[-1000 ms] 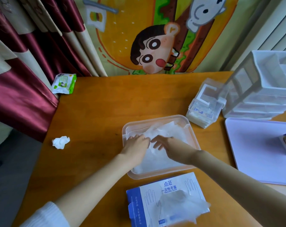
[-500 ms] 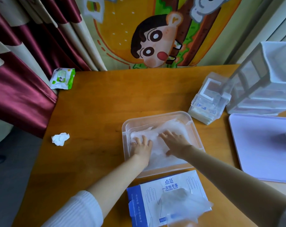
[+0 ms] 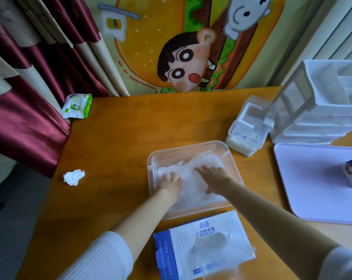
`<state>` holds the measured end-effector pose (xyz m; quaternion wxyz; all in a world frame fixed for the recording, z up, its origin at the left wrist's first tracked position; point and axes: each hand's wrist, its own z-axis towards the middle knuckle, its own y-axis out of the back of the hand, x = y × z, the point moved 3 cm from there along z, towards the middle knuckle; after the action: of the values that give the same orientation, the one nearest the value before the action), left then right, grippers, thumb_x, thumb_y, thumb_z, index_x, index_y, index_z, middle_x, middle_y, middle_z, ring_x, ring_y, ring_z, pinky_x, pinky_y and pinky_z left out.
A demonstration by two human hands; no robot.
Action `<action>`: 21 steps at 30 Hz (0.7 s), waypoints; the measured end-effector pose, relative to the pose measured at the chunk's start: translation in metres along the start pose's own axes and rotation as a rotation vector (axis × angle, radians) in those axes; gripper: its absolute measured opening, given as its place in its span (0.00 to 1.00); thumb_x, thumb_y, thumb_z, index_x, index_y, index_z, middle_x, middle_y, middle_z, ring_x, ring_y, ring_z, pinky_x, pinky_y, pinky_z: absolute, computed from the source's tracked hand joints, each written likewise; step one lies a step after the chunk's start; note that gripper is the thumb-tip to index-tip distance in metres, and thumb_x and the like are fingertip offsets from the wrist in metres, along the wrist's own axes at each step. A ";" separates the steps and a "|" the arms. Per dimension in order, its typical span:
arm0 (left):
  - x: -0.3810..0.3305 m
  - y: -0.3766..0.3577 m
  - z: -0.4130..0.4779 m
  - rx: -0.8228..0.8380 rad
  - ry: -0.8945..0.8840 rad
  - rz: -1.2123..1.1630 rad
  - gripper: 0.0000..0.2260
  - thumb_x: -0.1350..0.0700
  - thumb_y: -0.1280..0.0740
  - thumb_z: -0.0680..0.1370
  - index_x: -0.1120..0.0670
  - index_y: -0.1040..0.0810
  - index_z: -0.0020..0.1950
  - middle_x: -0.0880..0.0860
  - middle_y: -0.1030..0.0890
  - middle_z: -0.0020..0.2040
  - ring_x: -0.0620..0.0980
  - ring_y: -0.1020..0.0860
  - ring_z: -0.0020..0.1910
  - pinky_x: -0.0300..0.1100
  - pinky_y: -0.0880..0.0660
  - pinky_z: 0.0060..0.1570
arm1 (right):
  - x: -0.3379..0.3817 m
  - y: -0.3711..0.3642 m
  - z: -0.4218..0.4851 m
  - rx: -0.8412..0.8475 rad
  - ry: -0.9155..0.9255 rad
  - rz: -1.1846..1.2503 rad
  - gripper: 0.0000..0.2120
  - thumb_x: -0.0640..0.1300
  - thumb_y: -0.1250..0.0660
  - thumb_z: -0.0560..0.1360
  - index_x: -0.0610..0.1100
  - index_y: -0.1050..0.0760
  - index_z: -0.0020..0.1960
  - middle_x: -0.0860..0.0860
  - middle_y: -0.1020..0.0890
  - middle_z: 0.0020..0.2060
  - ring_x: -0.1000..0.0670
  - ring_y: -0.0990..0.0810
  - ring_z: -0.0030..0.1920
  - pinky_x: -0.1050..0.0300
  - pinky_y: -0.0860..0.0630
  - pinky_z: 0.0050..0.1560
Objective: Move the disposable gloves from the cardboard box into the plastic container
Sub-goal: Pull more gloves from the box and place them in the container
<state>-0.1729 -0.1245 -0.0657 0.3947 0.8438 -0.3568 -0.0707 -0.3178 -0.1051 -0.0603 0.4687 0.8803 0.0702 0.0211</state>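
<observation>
Pressure on gloves [image 3: 203, 160] in container [image 3: 191, 143], left hand [image 3: 171, 182] and right hand [image 3: 213, 176] now spread wider, fingers straight; more waiting in box [image 3: 177, 245].

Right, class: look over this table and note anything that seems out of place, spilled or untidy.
Two things. A crumpled white wad lies loose near the left edge of the table, apart from everything else. And loose gloves billow out of the opening in the cardboard box, draped over its top.
</observation>
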 end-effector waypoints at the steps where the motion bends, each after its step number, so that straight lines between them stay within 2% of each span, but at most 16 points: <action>1: 0.003 0.006 -0.003 -0.010 -0.001 0.008 0.28 0.58 0.37 0.79 0.56 0.46 0.77 0.61 0.44 0.75 0.64 0.41 0.72 0.53 0.38 0.68 | 0.000 0.004 -0.002 -0.016 -0.007 0.030 0.38 0.46 0.33 0.76 0.47 0.53 0.77 0.46 0.41 0.73 0.42 0.33 0.69 0.49 0.35 0.66; 4: 0.007 0.026 -0.020 -0.105 0.006 0.071 0.20 0.58 0.40 0.80 0.57 0.36 0.71 0.58 0.31 0.69 0.58 0.33 0.69 0.53 0.39 0.68 | -0.002 0.024 -0.020 -0.155 -0.027 0.178 0.29 0.43 0.38 0.79 0.45 0.46 0.75 0.46 0.29 0.68 0.44 0.27 0.64 0.51 0.30 0.60; 6: 0.005 0.039 -0.035 -0.223 0.004 0.047 0.16 0.59 0.42 0.80 0.56 0.32 0.68 0.57 0.27 0.66 0.57 0.29 0.66 0.52 0.38 0.66 | -0.001 0.037 -0.041 -0.321 -0.014 0.281 0.21 0.42 0.41 0.80 0.45 0.39 0.72 0.48 0.24 0.63 0.46 0.26 0.62 0.53 0.29 0.59; 8: 0.000 0.048 -0.052 -0.391 -0.024 -0.043 0.16 0.61 0.43 0.80 0.56 0.32 0.68 0.57 0.26 0.66 0.57 0.28 0.65 0.49 0.36 0.63 | 0.004 0.044 -0.064 -0.523 0.022 0.383 0.16 0.40 0.42 0.80 0.45 0.32 0.67 0.50 0.21 0.58 0.49 0.25 0.60 0.55 0.27 0.55; 10: -0.010 0.054 -0.072 -0.558 -0.070 -0.165 0.18 0.61 0.43 0.81 0.56 0.34 0.70 0.56 0.27 0.66 0.56 0.28 0.64 0.48 0.35 0.62 | 0.015 0.044 -0.090 -0.665 0.061 0.454 0.14 0.40 0.43 0.80 0.45 0.29 0.64 0.50 0.21 0.54 0.50 0.24 0.56 0.58 0.26 0.47; 12: -0.023 0.053 -0.090 -0.682 -0.136 -0.264 0.18 0.60 0.43 0.81 0.55 0.35 0.70 0.54 0.28 0.65 0.54 0.28 0.64 0.46 0.36 0.61 | 0.024 0.033 -0.113 -0.733 0.093 0.498 0.12 0.41 0.42 0.80 0.45 0.28 0.62 0.51 0.21 0.50 0.52 0.23 0.51 0.65 0.33 0.38; 14: -0.035 0.044 -0.105 -0.761 -0.202 -0.311 0.15 0.60 0.41 0.80 0.55 0.32 0.67 0.53 0.27 0.61 0.53 0.28 0.60 0.44 0.34 0.59 | 0.027 0.016 -0.132 -0.735 0.134 0.555 0.08 0.42 0.41 0.80 0.44 0.28 0.57 0.53 0.21 0.46 0.52 0.22 0.46 0.65 0.36 0.40; 15: -0.040 0.038 -0.111 -0.782 -0.235 -0.321 0.14 0.61 0.39 0.79 0.55 0.30 0.64 0.53 0.26 0.58 0.53 0.26 0.56 0.45 0.33 0.57 | 0.027 0.006 -0.138 -0.729 0.158 0.567 0.06 0.43 0.42 0.79 0.45 0.29 0.54 0.53 0.22 0.43 0.52 0.22 0.43 0.62 0.35 0.42; 17: -0.049 0.024 -0.118 -0.796 -0.296 -0.320 0.11 0.64 0.36 0.75 0.56 0.27 0.57 0.54 0.24 0.52 0.54 0.24 0.49 0.45 0.29 0.51 | 0.026 -0.016 -0.149 -0.711 0.212 0.523 0.04 0.47 0.43 0.78 0.49 0.31 0.50 0.54 0.22 0.41 0.52 0.22 0.40 0.57 0.29 0.38; 19: -0.059 0.008 -0.121 -0.742 -0.362 -0.305 0.09 0.65 0.38 0.76 0.57 0.28 0.55 0.54 0.25 0.51 0.53 0.24 0.50 0.44 0.29 0.50 | 0.026 -0.040 -0.152 -0.544 0.194 0.440 0.07 0.52 0.40 0.78 0.50 0.28 0.53 0.55 0.21 0.47 0.52 0.22 0.49 0.56 0.25 0.42; 21: -0.067 -0.011 -0.121 -0.602 -0.399 -0.294 0.09 0.61 0.41 0.80 0.56 0.30 0.60 0.53 0.27 0.57 0.53 0.26 0.56 0.44 0.30 0.56 | 0.024 -0.064 -0.152 -0.297 0.104 0.328 0.18 0.58 0.38 0.76 0.50 0.30 0.61 0.55 0.25 0.57 0.52 0.28 0.59 0.56 0.27 0.50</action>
<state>-0.1682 -0.0009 -0.0021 0.5331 0.7020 -0.2651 -0.3909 -0.3168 0.0589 -0.0289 0.5791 0.7991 -0.0534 0.1524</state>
